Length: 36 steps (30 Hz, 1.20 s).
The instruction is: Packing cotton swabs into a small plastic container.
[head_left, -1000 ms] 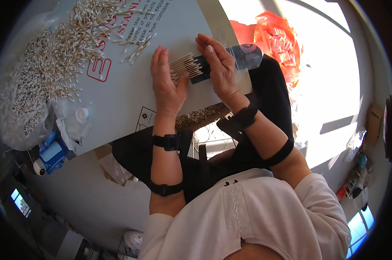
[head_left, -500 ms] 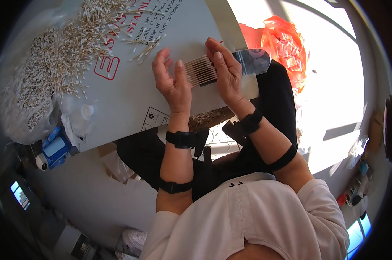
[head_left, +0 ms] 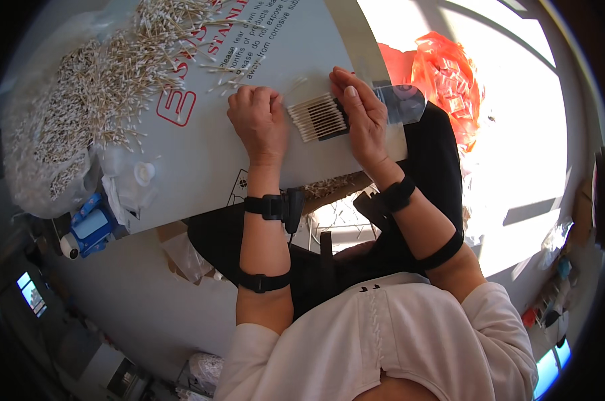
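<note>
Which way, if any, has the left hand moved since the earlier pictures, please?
Yes: the left hand moved left, nearer the red logo, away from the swab row.

On the flat, pale grey tabletop [head_left: 202,157] we note large red lettering [head_left: 223,35], smaller black printed lines [head_left: 270,41], red rounded-square logo [head_left: 176,107], black-outlined pictogram [head_left: 240,184].

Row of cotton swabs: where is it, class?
The row of cotton swabs is in the head view's upper middle, between the left hand and right hand, right of the swab pile.

Left hand [head_left: 257,123] drawn away from the cotton-swab row [head_left: 317,117], now curled, row's left tips uncovered
</note>
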Motion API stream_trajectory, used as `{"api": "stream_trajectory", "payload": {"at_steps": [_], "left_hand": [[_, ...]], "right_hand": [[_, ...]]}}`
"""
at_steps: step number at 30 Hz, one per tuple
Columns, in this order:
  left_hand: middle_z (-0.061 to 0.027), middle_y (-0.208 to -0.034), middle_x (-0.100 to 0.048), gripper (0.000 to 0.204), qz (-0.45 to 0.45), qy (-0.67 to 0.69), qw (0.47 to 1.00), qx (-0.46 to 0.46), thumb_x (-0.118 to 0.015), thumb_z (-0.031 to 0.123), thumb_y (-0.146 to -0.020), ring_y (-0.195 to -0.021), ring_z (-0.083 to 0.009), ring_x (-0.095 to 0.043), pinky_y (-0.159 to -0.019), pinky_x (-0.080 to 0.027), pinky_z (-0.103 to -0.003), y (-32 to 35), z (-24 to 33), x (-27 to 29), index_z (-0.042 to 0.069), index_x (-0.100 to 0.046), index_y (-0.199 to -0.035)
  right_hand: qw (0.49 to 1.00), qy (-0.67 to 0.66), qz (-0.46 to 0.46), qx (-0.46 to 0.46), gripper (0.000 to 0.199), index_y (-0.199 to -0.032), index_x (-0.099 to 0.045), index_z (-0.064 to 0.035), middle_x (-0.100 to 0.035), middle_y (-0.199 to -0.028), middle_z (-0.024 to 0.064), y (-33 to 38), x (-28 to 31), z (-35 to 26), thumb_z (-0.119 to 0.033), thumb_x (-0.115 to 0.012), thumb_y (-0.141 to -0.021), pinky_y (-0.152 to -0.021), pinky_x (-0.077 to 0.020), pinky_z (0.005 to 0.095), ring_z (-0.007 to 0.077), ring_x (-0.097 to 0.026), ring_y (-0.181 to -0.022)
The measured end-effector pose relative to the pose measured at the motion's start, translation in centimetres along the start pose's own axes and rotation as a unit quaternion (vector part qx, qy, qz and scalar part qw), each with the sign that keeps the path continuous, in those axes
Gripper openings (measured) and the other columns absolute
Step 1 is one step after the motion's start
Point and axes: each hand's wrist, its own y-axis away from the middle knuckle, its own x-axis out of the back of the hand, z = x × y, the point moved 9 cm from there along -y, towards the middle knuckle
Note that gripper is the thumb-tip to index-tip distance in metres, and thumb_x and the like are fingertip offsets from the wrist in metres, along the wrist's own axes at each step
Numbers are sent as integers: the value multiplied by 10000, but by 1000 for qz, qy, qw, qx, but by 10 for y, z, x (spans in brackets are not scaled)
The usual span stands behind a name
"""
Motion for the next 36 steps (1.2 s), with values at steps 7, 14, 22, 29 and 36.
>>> {"api": "stream_trajectory", "payload": {"at_steps": [7,14,22,29,36], "left_hand": [[-58,-986,-556,250,8,-57,998,2,-757,18,-671,-988,-290,-496,-858,-419,-423,-28,-23,22,112,-648,-876],[-29,-955,-549,166,-83,-59,991,-83,-753,66,-701,-982,-278,-490,-850,-417,-423,-35,18,-9,109,-648,-822],[-27,-980,-558,184,35,-95,994,29,-740,63,-722,-992,-287,-491,-865,-429,-415,-31,-5,9,137,-661,-872],[-27,-918,-555,134,-75,-49,993,-74,-719,43,-743,-946,-270,-495,-826,-425,-405,-39,35,-26,123,-660,-833],[-118,-1137,-552,297,3,7,1000,30,-625,19,-803,-1087,-305,-500,-935,-417,-440,6,10,3,84,-623,-1093]], "right_hand": [[1000,-1,-7,-3,332,-1271,-542,56,-526,-1351,147,-1,1,-1,-157,-431,-1042,-1097,-402,327,215,-508,-1260],[1000,6,-7,-4,335,-1273,-541,56,-528,-1351,143,0,-1,-3,-161,-436,-1041,-1096,-402,328,209,-508,-1257],[1000,-2,-2,-24,321,-1256,-555,55,-534,-1346,141,0,0,-1,-151,-436,-1039,-1086,-409,317,202,-512,-1251],[1000,-15,4,-19,325,-1246,-560,57,-529,-1351,148,0,0,-2,-163,-441,-1038,-1082,-413,322,208,-520,-1242],[1000,-8,21,-4,314,-1243,-565,44,-542,-1337,133,3,6,-6,-162,-457,-1032,-1057,-416,302,185,-531,-1211]]}}
